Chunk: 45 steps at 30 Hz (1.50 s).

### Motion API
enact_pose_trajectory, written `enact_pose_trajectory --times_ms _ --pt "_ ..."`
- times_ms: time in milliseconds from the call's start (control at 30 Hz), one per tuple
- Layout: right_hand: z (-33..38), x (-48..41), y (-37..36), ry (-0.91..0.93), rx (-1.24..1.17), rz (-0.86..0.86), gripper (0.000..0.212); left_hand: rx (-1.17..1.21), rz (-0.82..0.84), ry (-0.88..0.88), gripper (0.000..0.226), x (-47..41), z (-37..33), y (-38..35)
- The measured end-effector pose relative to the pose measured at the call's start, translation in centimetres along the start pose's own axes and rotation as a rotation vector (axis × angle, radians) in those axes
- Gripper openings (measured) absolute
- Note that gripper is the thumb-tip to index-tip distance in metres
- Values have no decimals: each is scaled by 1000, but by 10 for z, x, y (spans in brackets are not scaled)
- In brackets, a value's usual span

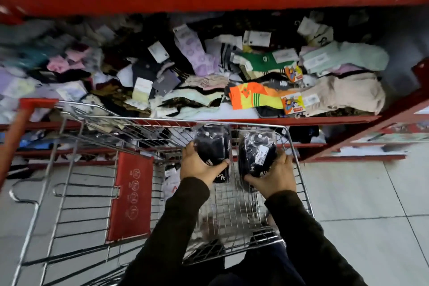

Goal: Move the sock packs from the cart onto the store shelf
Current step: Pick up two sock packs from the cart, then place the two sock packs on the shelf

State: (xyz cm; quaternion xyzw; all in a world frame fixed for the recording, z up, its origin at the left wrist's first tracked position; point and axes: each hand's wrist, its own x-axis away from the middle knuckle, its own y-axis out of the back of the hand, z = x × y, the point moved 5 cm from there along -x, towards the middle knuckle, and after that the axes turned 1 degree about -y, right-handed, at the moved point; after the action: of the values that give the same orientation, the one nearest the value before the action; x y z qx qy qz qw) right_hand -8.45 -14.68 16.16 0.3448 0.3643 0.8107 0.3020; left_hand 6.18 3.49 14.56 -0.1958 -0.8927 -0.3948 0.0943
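Both hands over the far end of the silver wire shopping cart [232,204]. My left hand [200,166] has its grip closed around a dark sock pack in clear plastic wrap [213,146]; thumb lies across its lower edge. My right hand [270,176] has its grip closed around a second dark plastic-wrapped sock pack with a white label [256,153]. Both packs are held just above the cart's far rim. Beyond it, the red metal store shelf [301,121] carries a loose heap of mixed coloured socks [267,81].
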Motion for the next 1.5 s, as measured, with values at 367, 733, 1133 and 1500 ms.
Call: enact_pose_trajectory --times_ms 367,733,1133,1500 --pt "130 9 145 530 -403 -464 103 348 -426 -499 98 17 -147 146" --pt "230 -38 247 725 -711 -833 101 510 -688 -756 104 -26 -278 228" --pt "263 -113 249 685 -634 -826 95 334 -590 -685 101 -91 -343 205" --pt "255 -102 241 522 -491 -841 80 317 -477 -630 102 -98 -340 185"
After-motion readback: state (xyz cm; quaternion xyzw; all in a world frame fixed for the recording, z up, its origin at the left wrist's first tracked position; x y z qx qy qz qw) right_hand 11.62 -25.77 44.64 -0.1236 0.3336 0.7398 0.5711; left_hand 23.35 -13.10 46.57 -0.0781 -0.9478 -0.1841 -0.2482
